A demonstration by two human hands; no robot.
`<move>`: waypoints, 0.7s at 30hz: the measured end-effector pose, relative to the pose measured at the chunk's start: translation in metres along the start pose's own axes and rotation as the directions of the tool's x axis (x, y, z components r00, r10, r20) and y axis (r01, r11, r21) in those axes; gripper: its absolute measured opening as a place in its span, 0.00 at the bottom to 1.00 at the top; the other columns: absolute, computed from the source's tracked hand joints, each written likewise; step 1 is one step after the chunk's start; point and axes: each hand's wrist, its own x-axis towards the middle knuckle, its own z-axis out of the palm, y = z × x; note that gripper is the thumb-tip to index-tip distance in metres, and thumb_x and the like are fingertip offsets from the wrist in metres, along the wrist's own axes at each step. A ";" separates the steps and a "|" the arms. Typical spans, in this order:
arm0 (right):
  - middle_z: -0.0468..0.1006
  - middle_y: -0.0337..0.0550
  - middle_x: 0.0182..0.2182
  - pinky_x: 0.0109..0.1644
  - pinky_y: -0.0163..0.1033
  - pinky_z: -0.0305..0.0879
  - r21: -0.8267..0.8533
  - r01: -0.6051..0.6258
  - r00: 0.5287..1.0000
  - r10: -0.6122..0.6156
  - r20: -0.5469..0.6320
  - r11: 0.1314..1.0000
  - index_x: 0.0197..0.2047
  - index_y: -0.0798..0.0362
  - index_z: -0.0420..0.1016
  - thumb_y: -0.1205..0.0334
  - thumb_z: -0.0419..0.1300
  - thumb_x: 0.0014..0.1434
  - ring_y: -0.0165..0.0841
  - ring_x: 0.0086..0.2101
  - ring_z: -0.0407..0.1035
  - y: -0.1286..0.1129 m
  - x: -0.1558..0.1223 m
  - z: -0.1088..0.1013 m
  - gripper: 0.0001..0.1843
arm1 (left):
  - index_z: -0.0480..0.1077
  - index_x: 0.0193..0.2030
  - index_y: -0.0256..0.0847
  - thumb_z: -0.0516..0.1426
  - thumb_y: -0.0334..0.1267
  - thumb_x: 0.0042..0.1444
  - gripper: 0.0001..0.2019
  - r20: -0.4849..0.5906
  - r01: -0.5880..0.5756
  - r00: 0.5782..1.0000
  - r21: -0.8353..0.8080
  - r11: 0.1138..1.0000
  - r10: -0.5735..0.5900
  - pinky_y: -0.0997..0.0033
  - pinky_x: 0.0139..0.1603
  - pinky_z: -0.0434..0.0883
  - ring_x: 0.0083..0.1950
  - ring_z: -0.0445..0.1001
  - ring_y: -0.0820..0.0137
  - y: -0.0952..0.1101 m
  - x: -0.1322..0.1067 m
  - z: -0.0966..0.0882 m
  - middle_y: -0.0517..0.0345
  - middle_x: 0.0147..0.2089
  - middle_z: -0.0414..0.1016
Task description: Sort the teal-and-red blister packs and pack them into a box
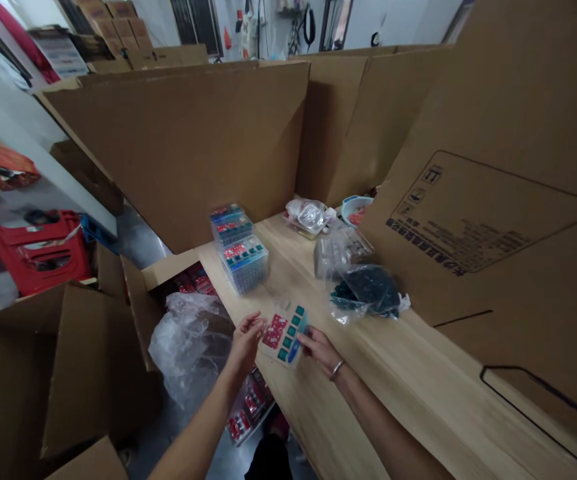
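Observation:
Both my hands hold one small clear plastic packet with red and teal pieces inside, just above the near left edge of the wooden table. My left hand pinches its left side with the fingers closed. My right hand, a ring on one finger, grips its right side. Two stacks of similar packets stand on the table beyond my hands.
A bag of dark teal pieces, a bag of clear parts and another bag lie further back by a small bowl. Tall cardboard sheets wall the table. An open carton with crumpled plastic and red packets sits below left.

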 end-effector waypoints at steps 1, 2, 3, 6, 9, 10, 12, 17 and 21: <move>0.68 0.31 0.20 0.24 0.30 0.51 0.026 -0.001 1.000 0.000 0.015 1.000 0.27 0.53 0.65 0.42 0.71 0.32 0.23 0.20 0.58 -0.009 0.003 0.005 0.28 | 0.70 0.42 0.39 0.69 0.42 0.35 0.25 0.012 0.025 1.000 -0.055 0.998 -0.024 0.67 0.43 0.72 0.36 0.76 0.70 0.010 0.000 0.000 0.55 0.36 0.78; 0.68 0.30 0.19 0.24 0.30 0.52 0.055 -0.009 1.000 0.008 0.017 0.998 0.26 0.53 0.65 0.42 0.71 0.31 0.22 0.20 0.58 -0.015 0.007 0.009 0.29 | 0.70 0.42 0.39 0.67 0.43 0.37 0.24 0.029 0.049 0.998 -0.088 0.995 -0.046 0.67 0.44 0.72 0.37 0.76 0.70 0.019 0.000 -0.001 0.54 0.37 0.78; 0.67 0.30 0.19 0.24 0.30 0.51 0.083 -0.024 1.000 0.023 0.010 0.996 0.26 0.53 0.65 0.42 0.72 0.30 0.22 0.20 0.58 -0.020 0.010 0.014 0.29 | 0.70 0.43 0.39 0.66 0.45 0.39 0.23 0.048 0.066 0.997 -0.096 0.993 -0.061 0.66 0.44 0.72 0.38 0.76 0.69 0.026 -0.001 -0.002 0.52 0.39 0.78; 0.67 0.30 0.19 0.24 0.30 0.51 0.146 -0.050 0.998 0.054 -0.020 0.988 0.25 0.53 0.65 0.43 0.73 0.28 0.22 0.20 0.58 -0.028 0.020 0.027 0.30 | 0.68 0.48 0.41 0.65 0.47 0.40 0.27 0.049 0.016 0.999 0.029 0.999 -0.018 0.68 0.40 0.72 0.39 0.76 0.70 0.035 -0.005 -0.007 0.53 0.43 0.76; 0.68 0.30 0.20 0.26 0.31 0.53 0.164 0.002 1.000 -0.001 -0.007 0.986 0.26 0.53 0.66 0.45 0.73 0.31 0.23 0.21 0.59 -0.033 0.030 0.035 0.28 | 0.66 0.49 0.41 0.67 0.44 0.37 0.30 0.023 -0.164 0.986 0.219 0.962 0.163 0.71 0.40 0.71 0.38 0.74 0.71 0.036 -0.011 -0.006 0.58 0.38 0.74; 0.68 0.30 0.20 0.26 0.31 0.53 0.169 0.022 1.000 -0.024 0.006 0.985 0.27 0.52 0.66 0.45 0.73 0.32 0.23 0.21 0.59 -0.035 0.032 0.037 0.27 | 0.66 0.49 0.41 0.67 0.44 0.38 0.30 0.025 -0.216 0.976 0.252 0.943 0.216 0.71 0.41 0.71 0.38 0.74 0.71 0.035 -0.013 -0.004 0.59 0.36 0.74; 0.69 0.31 0.21 0.26 0.31 0.53 0.181 0.041 0.998 -0.048 0.038 0.983 0.29 0.52 0.67 0.46 0.73 0.33 0.23 0.22 0.59 -0.039 0.036 0.038 0.26 | 0.66 0.47 0.40 0.67 0.45 0.39 0.28 0.029 -0.283 0.958 0.269 0.921 0.286 0.70 0.43 0.71 0.38 0.74 0.70 0.036 -0.017 0.001 0.59 0.35 0.74; 0.73 0.33 0.24 0.28 0.32 0.55 0.192 0.029 0.987 -0.058 0.148 0.981 0.32 0.51 0.72 0.48 0.74 0.35 0.24 0.23 0.61 -0.051 0.043 0.034 0.24 | 0.67 0.47 0.40 0.66 0.45 0.42 0.25 0.024 -0.359 0.930 0.265 0.895 0.366 0.71 0.40 0.71 0.38 0.74 0.70 0.038 -0.025 0.009 0.56 0.36 0.75; 0.76 0.33 0.27 0.28 0.30 0.56 0.188 0.007 0.981 -0.043 0.189 0.982 0.33 0.49 0.75 0.50 0.75 0.33 0.23 0.24 0.63 -0.058 0.048 0.034 0.24 | 0.69 0.47 0.40 0.65 0.44 0.44 0.22 0.012 -0.379 0.920 0.293 0.878 0.393 0.72 0.40 0.71 0.38 0.74 0.70 0.036 -0.030 0.007 0.55 0.38 0.76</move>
